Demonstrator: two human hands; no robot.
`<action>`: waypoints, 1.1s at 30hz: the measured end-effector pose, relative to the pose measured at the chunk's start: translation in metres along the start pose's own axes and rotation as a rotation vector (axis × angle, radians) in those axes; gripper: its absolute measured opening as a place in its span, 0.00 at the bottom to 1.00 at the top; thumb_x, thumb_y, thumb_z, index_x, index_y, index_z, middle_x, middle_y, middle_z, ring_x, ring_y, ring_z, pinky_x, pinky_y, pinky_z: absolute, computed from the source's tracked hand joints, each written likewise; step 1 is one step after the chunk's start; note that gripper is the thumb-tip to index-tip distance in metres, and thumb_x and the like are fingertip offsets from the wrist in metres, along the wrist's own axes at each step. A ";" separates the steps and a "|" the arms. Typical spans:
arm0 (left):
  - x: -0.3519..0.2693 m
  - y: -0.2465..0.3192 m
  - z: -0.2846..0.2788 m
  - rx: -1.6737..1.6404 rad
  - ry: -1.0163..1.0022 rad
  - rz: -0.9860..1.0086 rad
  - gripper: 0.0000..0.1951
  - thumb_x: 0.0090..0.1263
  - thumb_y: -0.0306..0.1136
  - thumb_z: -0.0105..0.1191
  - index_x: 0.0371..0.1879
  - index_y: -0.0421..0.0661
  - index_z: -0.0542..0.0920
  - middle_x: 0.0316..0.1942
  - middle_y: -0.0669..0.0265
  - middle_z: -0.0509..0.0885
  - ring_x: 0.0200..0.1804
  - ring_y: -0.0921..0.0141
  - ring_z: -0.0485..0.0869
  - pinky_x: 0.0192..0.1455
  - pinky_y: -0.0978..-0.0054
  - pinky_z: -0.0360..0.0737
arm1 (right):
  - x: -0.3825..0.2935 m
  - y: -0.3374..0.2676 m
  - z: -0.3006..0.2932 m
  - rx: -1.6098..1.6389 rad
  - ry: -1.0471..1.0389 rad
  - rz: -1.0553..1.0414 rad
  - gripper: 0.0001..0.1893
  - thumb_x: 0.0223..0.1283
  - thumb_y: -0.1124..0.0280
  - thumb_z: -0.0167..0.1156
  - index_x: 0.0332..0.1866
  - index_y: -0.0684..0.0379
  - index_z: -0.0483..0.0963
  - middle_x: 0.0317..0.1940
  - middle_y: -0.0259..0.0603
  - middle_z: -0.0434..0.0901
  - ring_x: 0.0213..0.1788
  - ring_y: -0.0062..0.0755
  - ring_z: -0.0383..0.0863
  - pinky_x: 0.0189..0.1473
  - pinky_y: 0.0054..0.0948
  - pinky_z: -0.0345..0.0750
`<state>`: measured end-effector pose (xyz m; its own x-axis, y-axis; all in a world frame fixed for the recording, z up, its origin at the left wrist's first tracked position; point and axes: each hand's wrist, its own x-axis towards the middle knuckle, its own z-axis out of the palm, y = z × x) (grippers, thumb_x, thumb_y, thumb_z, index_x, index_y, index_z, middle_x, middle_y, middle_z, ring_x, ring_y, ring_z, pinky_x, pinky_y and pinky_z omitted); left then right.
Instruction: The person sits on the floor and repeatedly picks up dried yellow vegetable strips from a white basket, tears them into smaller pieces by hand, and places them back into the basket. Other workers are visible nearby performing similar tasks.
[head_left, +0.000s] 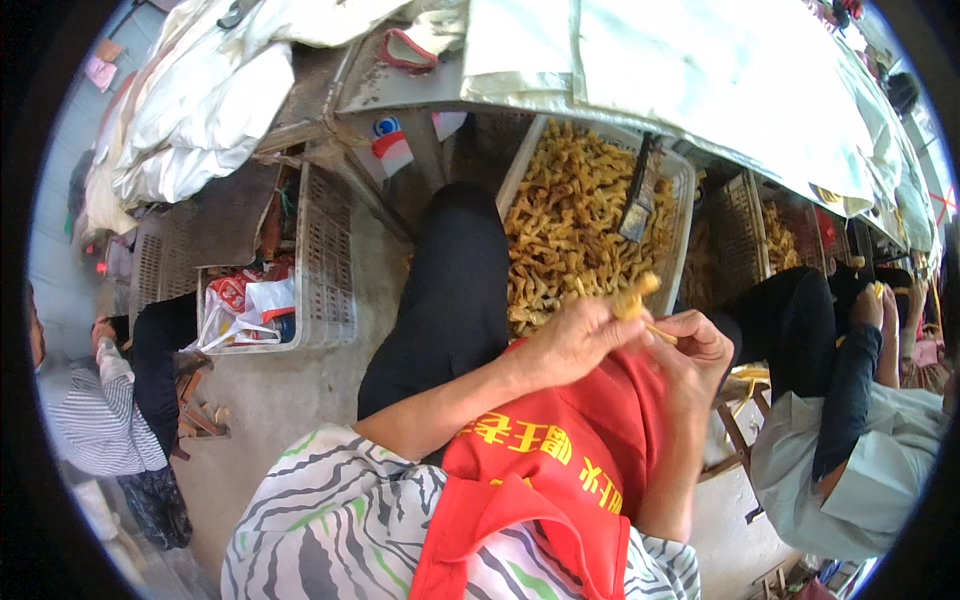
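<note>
My left hand (589, 334) holds a small yellowish-brown, knotted piece (636, 296), its end sticking up between thumb and fingers. Close beside it on the right, my right hand (694, 345) pinches a thin yellowish strand (661, 334) that runs toward the piece. Whether strand and piece are joined cannot be told. Both hands are over my red apron, at the near end of a pale plastic crate (686, 225). Many similar yellowish-brown pieces (570, 217) fill the crate. A dark, flat-ended tool or strip (636, 214) lies on them along the right side.
A table covered with white sheeting (675, 67) overhangs the crate. To the left stands a plastic crate (326, 262) holding bags. Further crates (739, 225) are at the right. One person (112, 420) sits at far left, another (847, 465) close on the right.
</note>
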<state>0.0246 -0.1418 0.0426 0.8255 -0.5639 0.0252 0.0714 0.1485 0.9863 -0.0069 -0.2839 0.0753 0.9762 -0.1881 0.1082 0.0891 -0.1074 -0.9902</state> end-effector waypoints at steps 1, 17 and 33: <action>0.001 -0.005 0.002 -0.181 0.008 -0.011 0.14 0.72 0.37 0.46 0.43 0.39 0.79 0.33 0.71 0.81 0.39 0.81 0.77 0.45 0.81 0.74 | -0.006 0.004 0.006 0.004 0.102 -0.113 0.08 0.41 0.88 0.66 0.25 0.66 0.76 0.21 0.35 0.76 0.24 0.21 0.74 0.26 0.16 0.68; -0.008 0.002 -0.008 -0.279 0.095 0.141 0.08 0.60 0.19 0.56 0.36 0.41 0.75 0.34 0.65 0.81 0.37 0.73 0.81 0.42 0.79 0.78 | -0.027 0.034 0.020 0.503 0.100 0.035 0.12 0.53 0.79 0.63 0.44 0.68 0.77 0.41 0.41 0.80 0.43 0.25 0.78 0.46 0.20 0.74; -0.001 -0.006 -0.008 -0.381 0.086 -0.008 0.07 0.65 0.28 0.56 0.34 0.40 0.72 0.26 0.67 0.80 0.24 0.83 0.76 0.25 0.86 0.73 | -0.019 0.029 0.007 0.362 -0.097 0.311 0.06 0.59 0.75 0.56 0.38 0.66 0.74 0.27 0.31 0.76 0.24 0.14 0.71 0.26 0.14 0.68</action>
<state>0.0282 -0.1354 0.0357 0.8665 -0.4990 -0.0121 0.2677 0.4440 0.8551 -0.0212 -0.2762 0.0440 0.9799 -0.0633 -0.1893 -0.1635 0.2896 -0.9431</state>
